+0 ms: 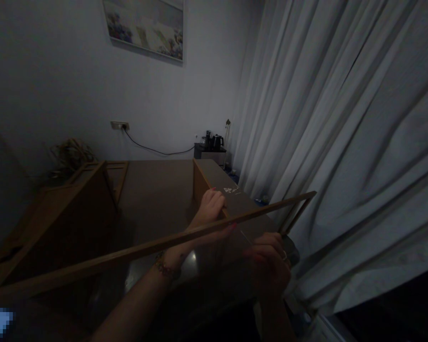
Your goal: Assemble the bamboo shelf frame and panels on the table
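A long wooden rail (157, 244) crosses in front of me, rising from the lower left to a corner at the right. Beneath and beyond it, my left hand (211, 209) has its fingers bent over the top edge of an upright wooden panel (200, 182), thumb stretched toward the right. My right hand (269, 261), ring on one finger, is closed around a tool whose thin metal shaft (246, 236) points up and left toward the rail and my left thumb. The tool's handle is hidden in my fist, and the scene is dim.
The wooden frame goes on at the left with a broad dark panel (64, 228). Small white pieces (231, 190) lie on the brown tabletop (157, 185). A black kettle (217, 141) stands on a cabinet behind. Curtains (306, 118) hang along the right; coiled material (73, 154) lies far left.
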Tool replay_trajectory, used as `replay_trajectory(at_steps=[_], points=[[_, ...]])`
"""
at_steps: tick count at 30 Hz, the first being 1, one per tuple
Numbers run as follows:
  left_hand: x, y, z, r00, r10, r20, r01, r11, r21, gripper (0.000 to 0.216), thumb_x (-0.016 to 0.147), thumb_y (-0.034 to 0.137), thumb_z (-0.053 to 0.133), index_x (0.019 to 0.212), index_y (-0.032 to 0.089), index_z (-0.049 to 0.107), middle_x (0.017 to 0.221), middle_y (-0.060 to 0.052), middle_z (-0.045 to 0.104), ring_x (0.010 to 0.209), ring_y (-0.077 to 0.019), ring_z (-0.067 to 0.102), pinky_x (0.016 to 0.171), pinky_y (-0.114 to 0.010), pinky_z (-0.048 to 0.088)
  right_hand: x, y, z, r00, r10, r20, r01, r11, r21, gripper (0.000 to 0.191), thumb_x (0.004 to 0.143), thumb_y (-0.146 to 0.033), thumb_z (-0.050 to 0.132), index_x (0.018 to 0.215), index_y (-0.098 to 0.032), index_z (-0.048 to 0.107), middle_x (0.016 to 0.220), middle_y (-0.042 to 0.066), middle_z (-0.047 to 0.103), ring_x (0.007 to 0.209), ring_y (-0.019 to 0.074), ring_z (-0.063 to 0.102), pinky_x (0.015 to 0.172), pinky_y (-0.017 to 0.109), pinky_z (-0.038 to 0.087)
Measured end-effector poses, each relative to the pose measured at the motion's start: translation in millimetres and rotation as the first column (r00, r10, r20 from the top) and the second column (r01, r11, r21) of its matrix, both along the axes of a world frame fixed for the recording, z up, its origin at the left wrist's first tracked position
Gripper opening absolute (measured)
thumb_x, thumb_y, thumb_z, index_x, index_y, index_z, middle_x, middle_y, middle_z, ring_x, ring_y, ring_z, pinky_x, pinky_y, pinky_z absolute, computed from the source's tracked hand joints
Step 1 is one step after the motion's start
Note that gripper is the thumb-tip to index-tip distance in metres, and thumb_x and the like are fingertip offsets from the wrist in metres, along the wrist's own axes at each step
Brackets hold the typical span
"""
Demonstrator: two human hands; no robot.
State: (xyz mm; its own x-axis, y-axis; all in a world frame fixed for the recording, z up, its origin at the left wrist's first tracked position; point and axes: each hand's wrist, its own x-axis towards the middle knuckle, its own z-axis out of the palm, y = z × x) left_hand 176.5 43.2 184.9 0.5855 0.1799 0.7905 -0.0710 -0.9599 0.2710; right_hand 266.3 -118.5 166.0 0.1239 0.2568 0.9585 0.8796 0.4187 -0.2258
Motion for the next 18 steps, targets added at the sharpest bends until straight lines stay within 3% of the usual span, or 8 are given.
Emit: replay_trajectory(at_steps=[8,18], points=[[-5.5,0.6,4.2,0.998,-0.002,-0.067,0.002,1.0,0.0,0.042,0.085,0.063,0.043,0.082,0.021,0.037,0.085,-0.003,0.046,0.09,-0.0227,0.043,0.098,-0.049,0.038,0.7,-7.4,-5.6,0.998,-0.07,-0.011,0.07,0.998,-0.007,0.032,0.1,-0.035,0.045,0.074,-0.024,0.06,0.062,-0.001,0.055,0.063,0.0164,0.049,0.062,0.032,0.039],[-4.5,2.0,4.3,0.998,-0.014,-0.057,0.014,1.0,0.008,0.046,0.084,0.066,0.041,0.081,0.021,0.037,0.085,-0.005,0.047,0.089,-0.0235,0.043,0.094,-0.051,0.04,-4.6,-4.4,-1.2,0.998,-0.064,-0.028,0.064,0.998,-0.014,0.031,0.101,-0.034,0.045,0.075,-0.023,0.058,0.067,0.0,0.055,0.068,0.0163,0.05,0.067,0.032,0.039]])
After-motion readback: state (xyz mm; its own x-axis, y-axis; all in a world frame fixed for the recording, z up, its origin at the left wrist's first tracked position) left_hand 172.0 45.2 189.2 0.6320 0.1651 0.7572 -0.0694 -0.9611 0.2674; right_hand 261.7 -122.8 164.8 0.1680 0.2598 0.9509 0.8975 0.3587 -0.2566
